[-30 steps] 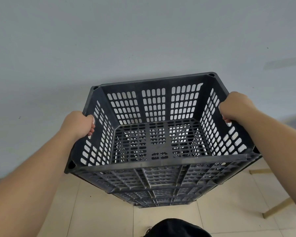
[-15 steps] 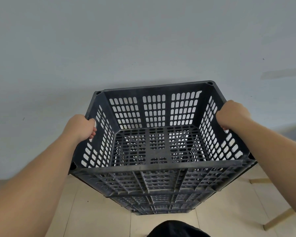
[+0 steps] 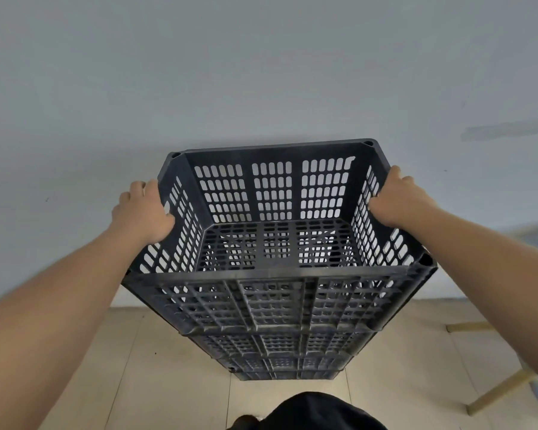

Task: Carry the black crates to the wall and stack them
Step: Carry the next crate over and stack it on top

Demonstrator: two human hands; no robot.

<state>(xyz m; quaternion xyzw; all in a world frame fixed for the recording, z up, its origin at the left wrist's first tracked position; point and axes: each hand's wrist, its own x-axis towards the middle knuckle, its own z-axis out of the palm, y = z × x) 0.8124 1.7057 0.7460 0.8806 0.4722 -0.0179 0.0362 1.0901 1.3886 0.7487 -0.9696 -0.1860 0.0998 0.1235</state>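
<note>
1. Black crates (image 3: 286, 364) stand in a stack on the floor right in front of the grey wall (image 3: 261, 72), which fills the whole upper half of my view and shows a darker smudge on the right.
2. Pale tiled floor (image 3: 121, 367) runs along the bottom, with thin joints between the tiles.
3. On the stack sits the top crate (image 3: 277, 305), open side up, with slotted walls and a slotted base through which I see the crates below. Its far wall is close to the grey wall. I cannot tell whether it rests fully on the crate beneath it.
4. My left hand (image 3: 143, 212) grips the top edge of the top crate's left wall, fingers wrapped round the rim.
5. My right hand (image 3: 398, 203) grips the top edge of the right wall in the same way, fingers curled round the rim. Both arms reach forward, nearly straight.
6. A dark shape (image 3: 308, 411) sits at the bottom edge below the stack; I cannot tell what it is.
7. Light wooden legs (image 3: 503, 389) lie across the floor at lower right, well apart from the stack.
</note>
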